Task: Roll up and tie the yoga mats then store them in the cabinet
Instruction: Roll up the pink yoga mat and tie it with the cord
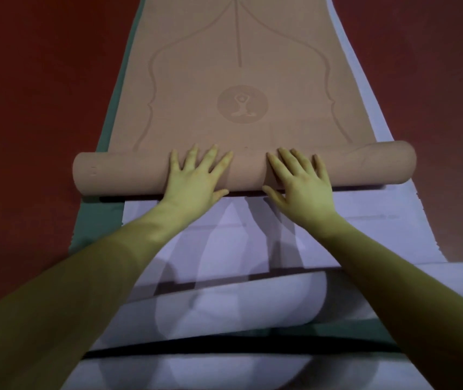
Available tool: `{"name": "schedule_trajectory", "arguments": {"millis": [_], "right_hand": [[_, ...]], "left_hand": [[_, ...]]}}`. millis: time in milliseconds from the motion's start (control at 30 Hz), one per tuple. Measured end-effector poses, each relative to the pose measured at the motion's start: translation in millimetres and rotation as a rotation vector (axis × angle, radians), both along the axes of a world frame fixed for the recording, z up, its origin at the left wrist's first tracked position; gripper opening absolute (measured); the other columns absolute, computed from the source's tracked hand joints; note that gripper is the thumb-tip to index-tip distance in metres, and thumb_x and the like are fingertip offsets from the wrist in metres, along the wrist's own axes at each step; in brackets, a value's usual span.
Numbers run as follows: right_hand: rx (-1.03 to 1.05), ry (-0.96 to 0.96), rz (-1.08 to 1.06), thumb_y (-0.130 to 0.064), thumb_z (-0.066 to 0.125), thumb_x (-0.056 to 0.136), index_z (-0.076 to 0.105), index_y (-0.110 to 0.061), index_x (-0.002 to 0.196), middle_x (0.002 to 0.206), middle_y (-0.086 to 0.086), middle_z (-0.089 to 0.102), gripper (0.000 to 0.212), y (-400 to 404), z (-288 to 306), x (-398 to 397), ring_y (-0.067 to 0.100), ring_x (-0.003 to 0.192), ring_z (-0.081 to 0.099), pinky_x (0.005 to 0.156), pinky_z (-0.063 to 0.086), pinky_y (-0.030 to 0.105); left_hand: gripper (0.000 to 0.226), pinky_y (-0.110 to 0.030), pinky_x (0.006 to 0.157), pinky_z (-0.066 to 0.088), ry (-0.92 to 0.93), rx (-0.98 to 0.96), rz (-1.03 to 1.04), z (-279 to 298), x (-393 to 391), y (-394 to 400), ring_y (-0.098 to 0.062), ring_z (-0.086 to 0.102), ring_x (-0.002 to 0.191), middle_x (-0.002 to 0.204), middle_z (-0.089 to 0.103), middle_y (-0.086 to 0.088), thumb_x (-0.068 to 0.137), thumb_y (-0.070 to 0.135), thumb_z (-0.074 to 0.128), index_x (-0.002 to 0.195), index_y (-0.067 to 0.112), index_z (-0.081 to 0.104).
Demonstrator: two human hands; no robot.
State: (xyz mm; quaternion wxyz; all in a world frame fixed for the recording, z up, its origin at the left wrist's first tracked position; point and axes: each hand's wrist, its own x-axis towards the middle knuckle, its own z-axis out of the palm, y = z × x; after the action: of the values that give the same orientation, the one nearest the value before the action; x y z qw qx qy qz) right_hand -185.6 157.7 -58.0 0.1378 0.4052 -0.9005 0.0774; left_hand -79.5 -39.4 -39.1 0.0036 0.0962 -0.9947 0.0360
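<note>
I see my left hand (193, 180) and right hand (302, 182) pressing flat, fingers spread wide, on the half-rolled tan rubber yoga mat (241, 108), side by side at mid-roll.

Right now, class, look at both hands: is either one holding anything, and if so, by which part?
Nothing is gripped. The left hand and right hand lie flat, fingers spread, pressing on top of the rolled part of the tan yoga mat, near its middle.
</note>
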Motion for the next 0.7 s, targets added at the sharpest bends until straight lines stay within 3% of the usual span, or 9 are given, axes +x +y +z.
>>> {"name": "schedule_trajectory", "arguments": {"millis": [100,200,267,333,400,500,633,700], "right_hand": [[0.071,-0.026,-0.002,-0.045,0.08,0.065,0.05,-0.014,0.138,0.135,0.013,0.054,0.085,-10,-2,-15,0.037,0.124,0.05,0.102,0.03,0.064],[0.177,-0.074,-0.017,-0.045,0.084,0.059,0.038,-0.022,0.146,0.144,0.009,0.046,0.101,-17,3,-29,0.034,0.134,0.04,0.105,0.019,0.067],[0.21,-0.098,-0.032,-0.047,0.082,0.062,0.031,-0.027,0.149,0.15,0.005,0.039,0.103,-20,3,-35,0.034,0.139,0.032,0.105,0.011,0.07],[0.193,-0.049,-0.026,-0.047,0.086,0.055,0.039,-0.026,0.145,0.144,0.007,0.046,0.104,-19,1,-36,0.038,0.133,0.04,0.101,0.016,0.073],[0.154,0.015,-0.012,-0.044,0.09,0.045,0.053,-0.021,0.135,0.13,0.009,0.059,0.1,-20,-1,-36,0.038,0.118,0.054,0.095,0.026,0.074],[0.086,0.104,0.044,-0.039,0.093,0.039,0.067,-0.016,0.116,0.105,0.006,0.07,0.084,-20,-1,-38,0.033,0.093,0.065,0.088,0.043,0.063],[0.004,0.136,0.09,-0.038,0.092,0.042,0.068,-0.015,0.112,0.101,0.004,0.07,0.076,-9,-3,-27,0.031,0.088,0.065,0.087,0.047,0.054],[-0.017,0.133,0.112,-0.039,0.091,0.045,0.067,-0.016,0.114,0.103,0.003,0.07,0.076,2,-4,-16,0.031,0.089,0.064,0.088,0.047,0.052]], "left_hand": [[0.085,-0.066,0.107,0.009,-0.059,-0.003,0.025,-1,-10,-8,-0.038,0.009,0.143,0.159,0.007,-0.003,0.088,0.057,0.051,0.151,0.033,0.001],[0.093,-0.068,0.106,0.008,-0.105,0.003,0.059,0,-25,-14,-0.038,0.005,0.144,0.16,0.002,-0.001,0.083,0.063,0.052,0.15,0.035,-0.006],[0.093,-0.067,0.107,0.01,-0.113,-0.001,0.064,0,-29,-18,-0.038,0.011,0.142,0.159,0.005,-0.002,0.083,0.063,0.052,0.15,0.036,-0.005],[0.09,-0.062,0.107,0.017,-0.103,-0.024,0.043,0,-30,-20,-0.037,0.023,0.137,0.157,0.015,-0.002,0.084,0.063,0.051,0.151,0.035,-0.002],[0.086,-0.057,0.105,0.023,-0.073,-0.042,0.015,-1,-28,-22,-0.035,0.033,0.13,0.153,0.025,-0.001,0.085,0.061,0.051,0.151,0.034,0.003],[0.08,-0.056,0.103,0.024,-0.015,-0.014,0.023,-4,-24,-20,-0.036,0.039,0.124,0.147,0.038,0.0,0.084,0.055,0.058,0.15,0.033,0.019],[0.082,-0.058,0.085,0.043,0.126,-0.05,-0.06,-11,-11,-15,-0.038,0.059,0.093,0.118,0.064,-0.005,0.06,0.049,0.082,0.133,0.024,0.055],[0.083,-0.055,0.076,0.049,0.229,-0.065,-0.108,-16,1,-11,-0.036,0.061,0.079,0.106,0.069,-0.005,0.05,0.05,0.086,0.125,0.022,0.062]]}}
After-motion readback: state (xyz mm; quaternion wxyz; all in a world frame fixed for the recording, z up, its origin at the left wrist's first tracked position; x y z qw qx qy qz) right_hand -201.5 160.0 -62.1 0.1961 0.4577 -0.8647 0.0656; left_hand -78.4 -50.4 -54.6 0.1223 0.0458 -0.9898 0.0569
